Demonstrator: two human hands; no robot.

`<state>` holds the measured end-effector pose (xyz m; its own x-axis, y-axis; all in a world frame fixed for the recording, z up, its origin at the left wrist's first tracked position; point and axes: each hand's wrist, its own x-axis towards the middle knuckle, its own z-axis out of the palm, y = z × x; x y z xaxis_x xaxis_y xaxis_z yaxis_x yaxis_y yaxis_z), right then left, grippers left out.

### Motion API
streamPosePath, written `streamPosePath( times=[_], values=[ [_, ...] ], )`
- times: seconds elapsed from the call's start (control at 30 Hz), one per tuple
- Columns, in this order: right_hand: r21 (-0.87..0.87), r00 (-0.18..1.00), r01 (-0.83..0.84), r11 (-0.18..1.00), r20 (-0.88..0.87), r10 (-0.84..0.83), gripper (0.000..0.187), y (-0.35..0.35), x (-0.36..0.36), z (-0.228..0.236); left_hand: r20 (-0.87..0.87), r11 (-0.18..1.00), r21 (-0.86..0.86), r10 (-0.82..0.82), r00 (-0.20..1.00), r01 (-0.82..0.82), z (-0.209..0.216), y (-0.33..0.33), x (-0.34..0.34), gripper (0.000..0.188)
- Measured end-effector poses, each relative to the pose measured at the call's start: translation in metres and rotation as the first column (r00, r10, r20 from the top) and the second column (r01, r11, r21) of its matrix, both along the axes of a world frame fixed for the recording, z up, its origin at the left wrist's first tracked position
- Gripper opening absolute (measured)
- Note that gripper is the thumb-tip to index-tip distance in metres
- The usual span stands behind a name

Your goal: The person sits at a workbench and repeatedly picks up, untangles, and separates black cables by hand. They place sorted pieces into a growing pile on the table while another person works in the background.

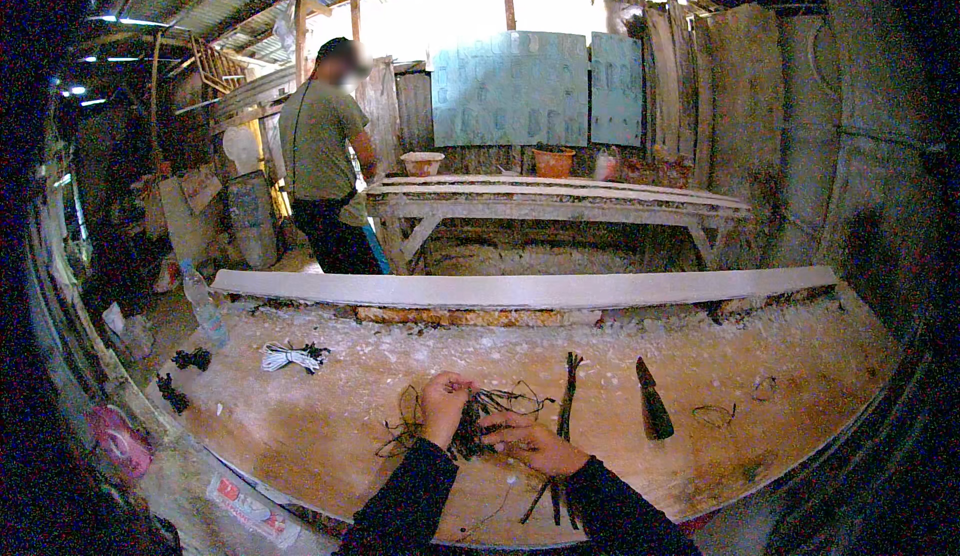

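Both my hands are together over the wooden tabletop (360, 486), working at a bundle of thin dark cords (466, 440). My left hand (446, 406) pinches the bundle's upper part, fingertips pressed together. From the right, my right hand (532, 444) has its fingers closed on the same bundle lower down; some fingertips are hidden among the strands. Loose cord ends stick out above, and thin loops spread beside my left wrist. Right of the hands lies a bunch of long dark strips (568, 396), partly covered by my right hand and forearm. Farther right rests a dark, pointed, tapering piece (653, 408).
A long white plank (520, 291) runs along the table's far edge. On the left are a white cord bundle (287, 358), small black bundles (190, 359) and a clear bottle (203, 304). Beyond, a person (325, 126) stands beside a bench (570, 199) bearing an orange basin (553, 164).
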<state>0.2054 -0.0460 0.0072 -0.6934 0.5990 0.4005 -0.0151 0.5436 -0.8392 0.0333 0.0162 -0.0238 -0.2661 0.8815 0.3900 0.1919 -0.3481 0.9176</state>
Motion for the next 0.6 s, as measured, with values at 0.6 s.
streamPosePath(
  times=[0.6],
  values=[
    [0.139, 0.928, 0.366, 0.920, 0.015, -0.371, 0.012, 0.006, 0.006, 0.001, -0.191, 0.973, 0.047, -0.213, 0.958, 0.225, 0.001, -0.009, 0.016, 0.008]
  ],
)
